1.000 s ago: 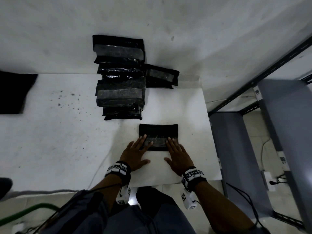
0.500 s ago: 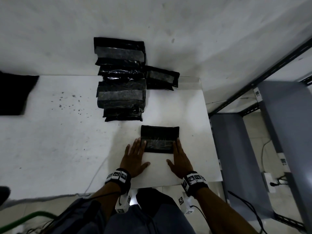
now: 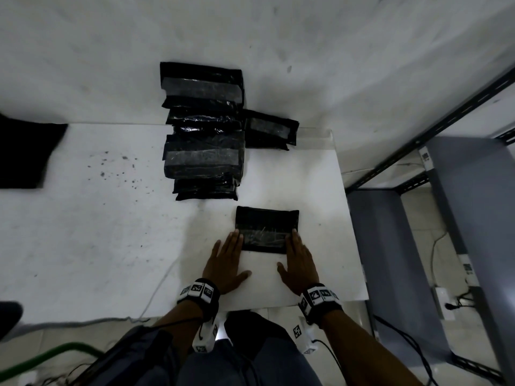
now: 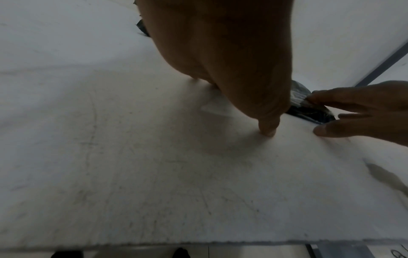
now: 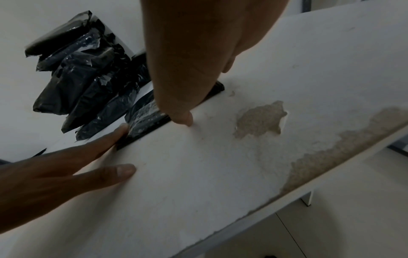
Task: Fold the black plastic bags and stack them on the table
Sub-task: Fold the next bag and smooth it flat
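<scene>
flat hands seemingly flanking folded bag

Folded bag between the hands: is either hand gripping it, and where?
Neither. Left hand and right hand lie flat, fingertips touching the bag's left and right edges.

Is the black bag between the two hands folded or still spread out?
Folded. The bag lies as a small flat rectangle on the table, with both hands flat at its sides.
</scene>
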